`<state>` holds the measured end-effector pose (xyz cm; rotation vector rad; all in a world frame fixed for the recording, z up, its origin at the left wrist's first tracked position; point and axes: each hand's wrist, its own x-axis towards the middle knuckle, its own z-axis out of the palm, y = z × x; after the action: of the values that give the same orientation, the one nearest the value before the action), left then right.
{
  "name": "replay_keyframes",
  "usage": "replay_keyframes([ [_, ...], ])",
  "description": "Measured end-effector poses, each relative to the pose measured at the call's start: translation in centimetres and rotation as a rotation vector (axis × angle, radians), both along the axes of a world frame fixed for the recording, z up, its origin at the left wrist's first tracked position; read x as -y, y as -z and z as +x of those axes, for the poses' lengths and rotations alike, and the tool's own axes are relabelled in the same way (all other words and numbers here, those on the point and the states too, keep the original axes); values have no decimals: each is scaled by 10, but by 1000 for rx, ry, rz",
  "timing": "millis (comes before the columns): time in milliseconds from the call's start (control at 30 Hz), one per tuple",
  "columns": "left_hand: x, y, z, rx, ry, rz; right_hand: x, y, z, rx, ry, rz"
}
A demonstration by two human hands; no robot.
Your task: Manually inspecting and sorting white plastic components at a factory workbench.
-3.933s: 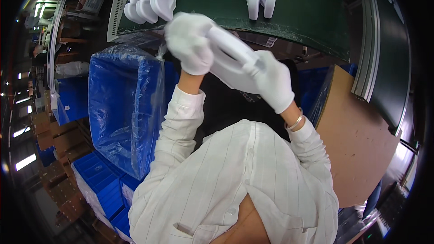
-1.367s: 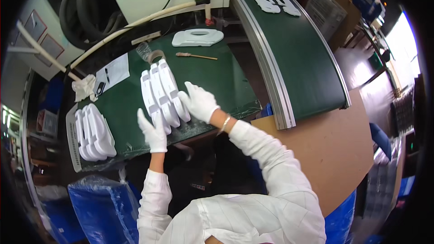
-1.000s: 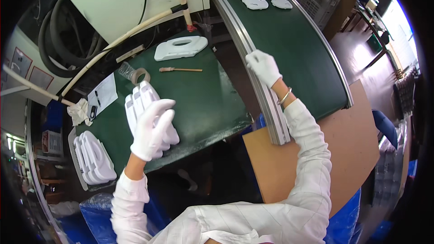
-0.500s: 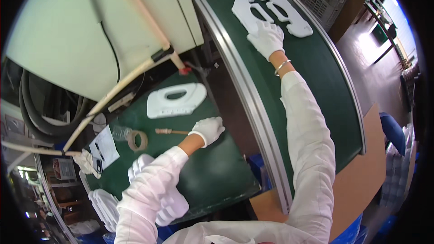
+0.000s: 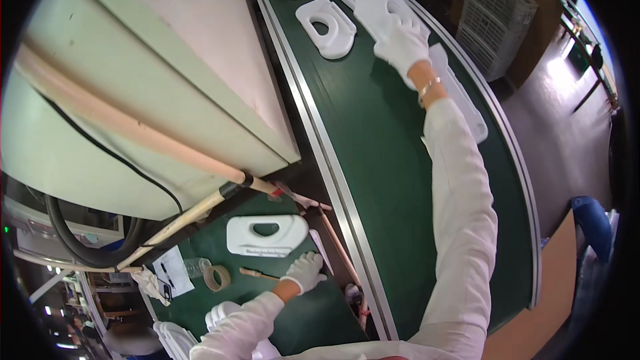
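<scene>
My right hand (image 5: 404,43), in a white glove, grips a white moulded plastic panel (image 5: 371,10) at the far right of the green conveyor belt (image 5: 360,133). Its fingers lie over the panel, covering part of it. A long white part (image 5: 463,97) lies beside my right wrist, partly hidden by the arm. Lower left, my gloved left hand (image 5: 304,273) rests on the green table (image 5: 300,320), fingers apart. Near it lies a thin tool with a wooden handle (image 5: 251,272); its tip runs toward the hand. Behind stands a white panel with an oval hole (image 5: 267,235).
More white panels (image 5: 327,28) lie along the belt's far end. A tape roll (image 5: 217,278), a clear bottle (image 5: 196,267) and a paper sheet (image 5: 172,272) sit on the table's left. A pale pipe (image 5: 180,223) and a cabinet (image 5: 167,80) border the left side.
The view has shifted toward the belt's far end. My right hand has gone from one white part to another panel, which it grips. My left hand stays on the table near the tool.
</scene>
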<state>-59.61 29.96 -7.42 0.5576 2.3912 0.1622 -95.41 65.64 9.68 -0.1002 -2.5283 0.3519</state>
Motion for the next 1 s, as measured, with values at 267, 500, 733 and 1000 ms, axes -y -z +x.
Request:
replay_keyframes([
  [267, -4, -1, -5, 64, -3, -48, -16, 9, -114, 192, 93, 38],
  [500, -7, -4, -8, 110, -29, -71, -19, 10, -127, 405, 114, 97],
  [733, -6, -4, -5, 87, -41, -50, -3, 4, -105, 217, 185, 211],
  [1000, -4, 1, -3, 44, -21, -56, 1, -22, -15, 12, -268, -562],
])
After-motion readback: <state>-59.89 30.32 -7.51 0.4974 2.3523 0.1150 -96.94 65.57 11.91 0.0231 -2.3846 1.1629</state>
